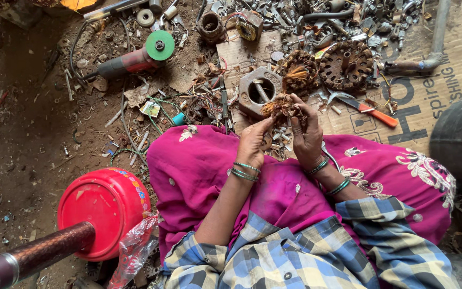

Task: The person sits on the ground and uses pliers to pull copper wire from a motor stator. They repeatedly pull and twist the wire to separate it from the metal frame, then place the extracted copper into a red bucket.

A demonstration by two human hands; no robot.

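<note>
Dirt floor, strewn with metal scrap, wire offcuts and a sheet of flattened cardboard (445,91), fills the view from above, with a seated person's bright pink skirt (199,171) and checked shirt at the lower edge. Far to the left of the hands and nearer the person, a red plastic tub (100,206) sits upside down beside a dark pipe (33,257). Beyond it, up and to the left of the hands, lies an angle grinder (135,59) with a green disc. Both hands meet just past the knees. The left hand (252,142), with green bangles at the wrist, is curled, its fingers closed against the near left side of a tangled bundle of copper wire (282,107). The right hand (306,139) is closed around the right side of that bundle, fingers bent over its top. So the bundle sits between the two hands at their fingertips, pointing away from the body, neither hand clearly nearer. Just beyond it rests a grey metal motor housing (258,91), then two round wound stators (346,64) to the right, and orange-handled pliers (370,109) on the cardboard right of the right hand.
</note>
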